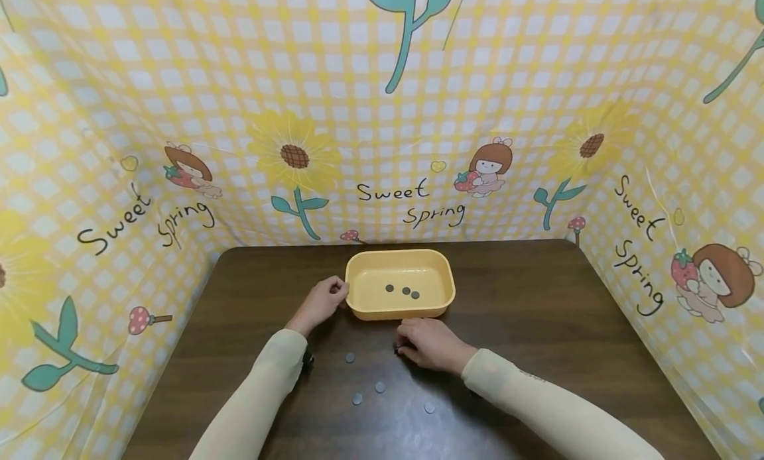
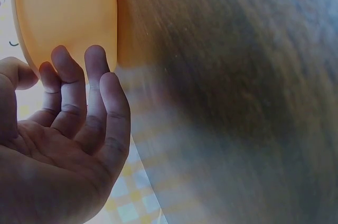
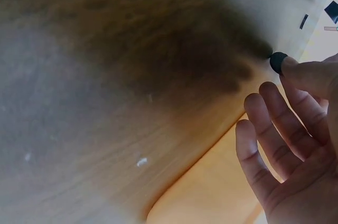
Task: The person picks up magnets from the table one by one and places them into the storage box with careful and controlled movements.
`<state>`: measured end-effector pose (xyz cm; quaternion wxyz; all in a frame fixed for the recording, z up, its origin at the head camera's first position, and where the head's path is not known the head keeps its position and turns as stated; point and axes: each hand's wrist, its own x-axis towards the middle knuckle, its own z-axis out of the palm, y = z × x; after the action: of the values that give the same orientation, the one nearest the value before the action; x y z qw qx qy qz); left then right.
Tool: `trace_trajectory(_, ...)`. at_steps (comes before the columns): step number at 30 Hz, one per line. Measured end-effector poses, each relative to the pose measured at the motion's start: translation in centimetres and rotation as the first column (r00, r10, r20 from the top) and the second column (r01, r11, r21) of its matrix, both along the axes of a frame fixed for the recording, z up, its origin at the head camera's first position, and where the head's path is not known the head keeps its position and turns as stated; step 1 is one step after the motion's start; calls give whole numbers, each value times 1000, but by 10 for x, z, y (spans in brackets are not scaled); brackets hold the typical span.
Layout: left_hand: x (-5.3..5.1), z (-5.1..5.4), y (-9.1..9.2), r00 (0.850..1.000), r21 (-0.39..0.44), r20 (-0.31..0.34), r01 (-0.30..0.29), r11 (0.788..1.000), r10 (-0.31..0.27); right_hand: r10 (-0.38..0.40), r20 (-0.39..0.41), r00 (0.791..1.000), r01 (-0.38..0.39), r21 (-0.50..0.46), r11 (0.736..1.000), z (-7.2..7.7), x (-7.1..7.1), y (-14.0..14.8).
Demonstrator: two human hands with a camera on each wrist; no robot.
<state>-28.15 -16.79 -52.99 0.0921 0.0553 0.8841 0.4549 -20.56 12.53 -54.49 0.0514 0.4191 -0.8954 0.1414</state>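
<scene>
A yellow tray (image 1: 358, 306) stands near the back of the dark table, with three dark round discs (image 1: 390, 288) lying inside. The left hand (image 1: 322, 302) is at the tray's left end; in the left wrist view its bent fingers (image 2: 95, 60) touch the tray's side (image 2: 68, 12). In front of the tray, the right hand (image 1: 432, 344) pinches a dark disc (image 3: 277, 63) between thumb and index finger, clearest in the right wrist view, where its other fingers (image 3: 256, 108) are loosely bent. Several more discs (image 1: 380, 387) lie on the table nearer the front, between the forearms.
The brown tabletop (image 1: 525, 287) reaches back to a yellow-and-white checked cloth (image 1: 382, 142) with printed flowers and lettering, which hangs behind it and along both sides. Beside the left sleeve (image 1: 286, 354), a small dark object (image 1: 307, 361) shows at the wrist.
</scene>
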Motion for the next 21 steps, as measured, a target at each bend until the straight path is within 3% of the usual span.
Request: trace_trajectory(21,0,-1,-1,1000,8,-7,12,1000,-12,-89,171,981,101,-63,993,13,4,10)
